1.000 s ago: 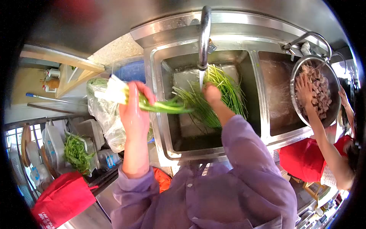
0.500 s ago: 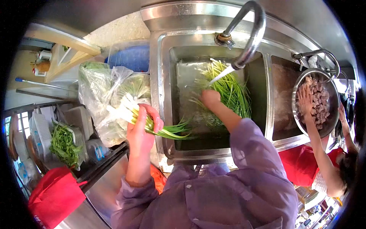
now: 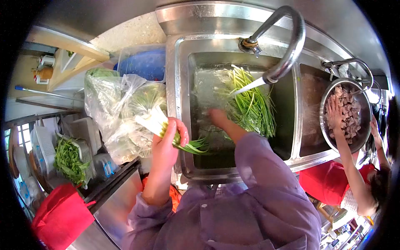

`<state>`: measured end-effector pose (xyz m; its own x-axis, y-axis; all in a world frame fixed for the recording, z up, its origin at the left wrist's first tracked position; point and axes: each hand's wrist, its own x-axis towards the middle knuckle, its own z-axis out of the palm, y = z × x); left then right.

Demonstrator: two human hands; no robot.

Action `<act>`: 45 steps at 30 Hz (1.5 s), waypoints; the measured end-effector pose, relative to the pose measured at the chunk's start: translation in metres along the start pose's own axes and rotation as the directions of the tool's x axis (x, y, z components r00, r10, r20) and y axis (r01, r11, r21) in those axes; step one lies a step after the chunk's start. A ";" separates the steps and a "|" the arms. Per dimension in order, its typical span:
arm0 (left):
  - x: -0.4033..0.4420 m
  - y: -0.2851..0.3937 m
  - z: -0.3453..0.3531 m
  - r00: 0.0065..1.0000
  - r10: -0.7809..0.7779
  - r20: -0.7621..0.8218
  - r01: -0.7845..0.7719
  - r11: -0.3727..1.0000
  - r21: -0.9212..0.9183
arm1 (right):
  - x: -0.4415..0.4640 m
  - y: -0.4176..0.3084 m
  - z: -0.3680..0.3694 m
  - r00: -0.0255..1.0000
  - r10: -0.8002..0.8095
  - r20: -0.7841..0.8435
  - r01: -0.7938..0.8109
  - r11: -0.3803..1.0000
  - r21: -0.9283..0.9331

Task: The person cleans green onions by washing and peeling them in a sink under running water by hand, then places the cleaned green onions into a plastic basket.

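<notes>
At the sink [image 3: 179,83], left fingers [image 3: 183,131] clamp pale stalks [image 3: 154,120]; how right fingers [image 3: 214,114] stand, I cannot tell.

Long greens [image 3: 255,104] are laid in the left basin [image 3: 287,121], right of the right hand [image 3: 217,118]. A bunch [image 3: 155,121] is held by the left hand [image 3: 168,139] at that basin's left side; a bag [image 3: 110,125] is placed farther left, before a bin [image 3: 143,62]. Chunks [image 3: 351,112] are contained in a bowl [image 3: 322,116] located at the right basin's [image 3: 310,108] right end.

Hands [image 3: 166,143] apart (left curled)
</notes>
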<state>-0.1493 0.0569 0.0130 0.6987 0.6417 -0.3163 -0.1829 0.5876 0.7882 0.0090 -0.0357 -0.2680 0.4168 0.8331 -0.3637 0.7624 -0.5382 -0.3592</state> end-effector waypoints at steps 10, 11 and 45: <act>0.032 -0.016 0.048 0.992 -0.004 0.123 -0.012 0.991 0.133 | -0.095 0.014 -0.213 0.993 -0.078 -0.093 0.093 0.008 0.996; 0.039 -0.021 0.061 0.996 0.018 0.093 -0.036 0.979 0.200 | -0.096 0.009 -0.226 0.986 -0.109 -0.129 0.128 -0.012 0.992; 0.073 -0.046 0.099 0.980 -0.145 0.133 0.109 0.963 0.247 | -0.081 -0.031 -0.288 0.952 0.013 -0.306 0.247 0.560 0.791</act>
<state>-0.0217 0.0279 0.0064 0.8035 0.4785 -0.3542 0.0710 0.5136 0.8551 0.0946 -0.0499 0.0203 0.5582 0.8251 -0.0877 0.1385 -0.1968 -0.9706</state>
